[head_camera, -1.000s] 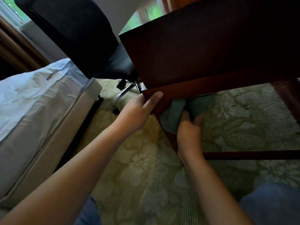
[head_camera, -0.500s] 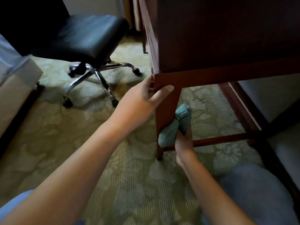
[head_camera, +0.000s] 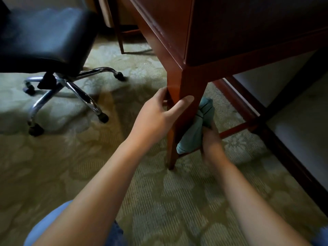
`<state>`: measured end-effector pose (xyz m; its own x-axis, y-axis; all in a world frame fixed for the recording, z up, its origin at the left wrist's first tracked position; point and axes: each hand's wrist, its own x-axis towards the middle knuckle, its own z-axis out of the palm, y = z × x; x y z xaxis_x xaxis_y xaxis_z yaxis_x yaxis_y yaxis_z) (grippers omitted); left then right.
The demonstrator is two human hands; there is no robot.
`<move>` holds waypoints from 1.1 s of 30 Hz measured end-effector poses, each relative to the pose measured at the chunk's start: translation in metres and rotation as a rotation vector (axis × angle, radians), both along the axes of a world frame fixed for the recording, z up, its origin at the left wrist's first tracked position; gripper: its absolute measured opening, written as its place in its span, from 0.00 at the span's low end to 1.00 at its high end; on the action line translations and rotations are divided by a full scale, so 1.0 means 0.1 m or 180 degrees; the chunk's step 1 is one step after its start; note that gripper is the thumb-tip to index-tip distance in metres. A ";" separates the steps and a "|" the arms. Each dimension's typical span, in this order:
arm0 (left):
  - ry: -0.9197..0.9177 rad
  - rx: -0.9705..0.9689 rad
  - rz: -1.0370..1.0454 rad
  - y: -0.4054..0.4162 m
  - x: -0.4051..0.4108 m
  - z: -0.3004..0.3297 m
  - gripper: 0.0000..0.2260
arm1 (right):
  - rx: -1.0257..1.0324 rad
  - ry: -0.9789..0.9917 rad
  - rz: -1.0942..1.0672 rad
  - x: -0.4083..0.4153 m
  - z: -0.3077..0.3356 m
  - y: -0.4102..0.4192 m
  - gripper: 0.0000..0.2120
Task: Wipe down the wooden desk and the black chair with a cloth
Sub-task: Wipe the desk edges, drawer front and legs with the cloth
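Black chair (head_camera: pixel 44 36) at 10 o'clock: padded seat, chrome base, castors on patterned carpet (head_camera: pixel 142 192). Left hand (head_camera: pixel 156 118) at centre, grip curled round wooden desk leg (head_camera: pixel 184 96), thumb across front face. Teal cloth (head_camera: pixel 197 130), crumpled, pressed against leg at 3 o'clock of left hand. Right hand (head_camera: pixel 211 141) blurred, grip pinching cloth.

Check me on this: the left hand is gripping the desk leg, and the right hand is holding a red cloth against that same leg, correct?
Not quite. The cloth is pale teal, not red, as the head view shows. The rest holds: the left hand grips the desk leg, and the right hand holds the cloth against that same leg.
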<state>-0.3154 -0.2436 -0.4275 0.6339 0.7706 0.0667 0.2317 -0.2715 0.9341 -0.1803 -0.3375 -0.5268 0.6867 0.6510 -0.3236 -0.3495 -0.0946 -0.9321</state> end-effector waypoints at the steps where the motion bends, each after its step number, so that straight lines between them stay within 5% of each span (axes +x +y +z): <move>1: -0.0040 -0.0032 -0.0014 0.00 -0.01 -0.02 0.21 | 0.0010 -0.0025 -0.0049 -0.03 -0.05 0.00 0.20; 14: -0.0326 -0.0207 -0.0095 -0.03 -0.01 -0.10 0.17 | -0.0779 0.0537 -0.0045 -0.50 -0.83 -0.08 0.18; 23: 0.0051 0.0025 0.0077 0.02 -0.05 -0.12 0.24 | -0.0077 0.1092 -0.0571 -0.41 -0.42 -0.07 0.21; 30: 0.0160 0.0113 0.0354 -0.11 -0.05 -0.01 0.25 | -0.0242 0.1161 -0.0316 -0.33 -0.34 -0.15 0.19; 33: 0.0237 0.0091 0.0549 -0.16 -0.08 0.03 0.34 | -0.0413 0.1303 -0.0205 -0.27 -0.32 -0.17 0.21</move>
